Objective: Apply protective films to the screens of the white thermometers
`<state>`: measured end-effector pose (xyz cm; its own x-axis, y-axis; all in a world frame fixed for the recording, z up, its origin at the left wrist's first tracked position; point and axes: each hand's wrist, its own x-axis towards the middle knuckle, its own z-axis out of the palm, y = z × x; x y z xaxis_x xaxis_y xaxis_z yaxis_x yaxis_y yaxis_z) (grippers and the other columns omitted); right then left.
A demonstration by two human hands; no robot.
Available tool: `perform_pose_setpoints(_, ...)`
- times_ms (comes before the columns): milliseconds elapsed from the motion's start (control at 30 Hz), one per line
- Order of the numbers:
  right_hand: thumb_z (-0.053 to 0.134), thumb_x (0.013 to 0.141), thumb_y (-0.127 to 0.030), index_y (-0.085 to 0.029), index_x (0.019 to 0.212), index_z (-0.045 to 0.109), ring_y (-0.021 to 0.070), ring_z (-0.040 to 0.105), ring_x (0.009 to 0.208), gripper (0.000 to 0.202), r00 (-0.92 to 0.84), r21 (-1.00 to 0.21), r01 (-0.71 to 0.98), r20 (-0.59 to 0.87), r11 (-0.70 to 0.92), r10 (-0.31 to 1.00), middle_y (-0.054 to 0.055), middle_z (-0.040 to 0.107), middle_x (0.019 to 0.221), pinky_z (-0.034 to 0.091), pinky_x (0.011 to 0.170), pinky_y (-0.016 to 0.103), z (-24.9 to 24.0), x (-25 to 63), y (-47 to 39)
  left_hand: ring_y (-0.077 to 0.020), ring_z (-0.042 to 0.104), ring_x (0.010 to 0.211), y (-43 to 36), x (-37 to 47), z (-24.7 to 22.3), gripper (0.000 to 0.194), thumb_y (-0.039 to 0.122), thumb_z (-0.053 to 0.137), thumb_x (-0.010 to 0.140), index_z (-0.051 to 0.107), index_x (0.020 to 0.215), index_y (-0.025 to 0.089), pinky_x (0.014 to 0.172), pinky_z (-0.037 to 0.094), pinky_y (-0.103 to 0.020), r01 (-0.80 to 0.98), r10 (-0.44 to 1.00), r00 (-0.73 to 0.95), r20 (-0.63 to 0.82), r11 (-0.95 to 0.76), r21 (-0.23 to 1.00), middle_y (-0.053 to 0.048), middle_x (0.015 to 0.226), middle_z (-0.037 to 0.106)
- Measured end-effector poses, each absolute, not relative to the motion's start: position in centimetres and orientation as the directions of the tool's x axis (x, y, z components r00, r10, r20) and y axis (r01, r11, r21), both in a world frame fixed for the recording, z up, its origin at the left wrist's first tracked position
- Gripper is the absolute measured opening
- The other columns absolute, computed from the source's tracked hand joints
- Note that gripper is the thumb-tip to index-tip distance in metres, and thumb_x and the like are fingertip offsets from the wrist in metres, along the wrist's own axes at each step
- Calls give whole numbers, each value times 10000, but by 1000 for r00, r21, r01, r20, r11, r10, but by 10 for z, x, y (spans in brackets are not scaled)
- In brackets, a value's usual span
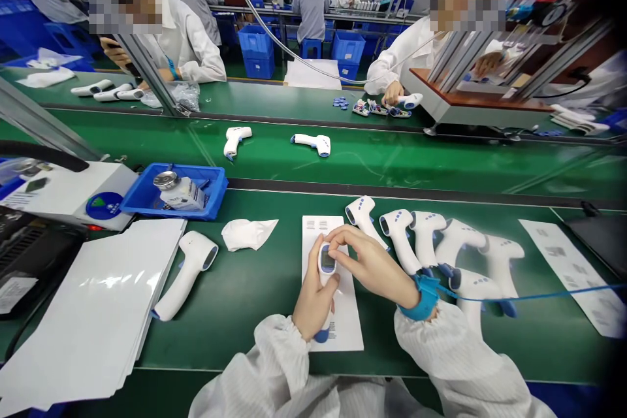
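My left hand (316,297) is wrapped around a white and blue infrared thermometer (323,267), its small grey screen facing up at me. Bent over that screen, my right hand (369,261) has its fingertips drawn together against the screen's edge. Whether they pinch something thin there is too small to make out. A blue wrist strap (422,298) circles my right wrist. Beneath both hands lies a printed sheet (350,330). To the right, several more infrared thermometers (399,235) lie grouped on the green bench, while a single thermometer (189,274) rests on the left.
Left of me are a stack of white sheets (93,300), a crumpled white wipe (249,234) and a blue tray (213,199) holding a bottle. Thermometers (313,142) lie on the green belt (267,166) ahead. Two co-workers sit across it. A blue cord (548,295) stretches rightward from my wrist.
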<state>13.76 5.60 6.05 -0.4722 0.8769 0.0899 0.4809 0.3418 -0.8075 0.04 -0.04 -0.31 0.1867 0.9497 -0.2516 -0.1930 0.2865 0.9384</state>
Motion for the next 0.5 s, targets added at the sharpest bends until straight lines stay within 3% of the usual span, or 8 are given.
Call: perform_pose_setpoints(500,514,906,-145,-217,852,554,181,577,996,99,-444,-796,500,104,342,890,29,630,981,449,889,334,57,132,59,-3,441,457,-1,-1,-2,680,217,478,894,173,1455,452,415,450,-216,-167,951,187,-248,280,946,-21,1573,175)
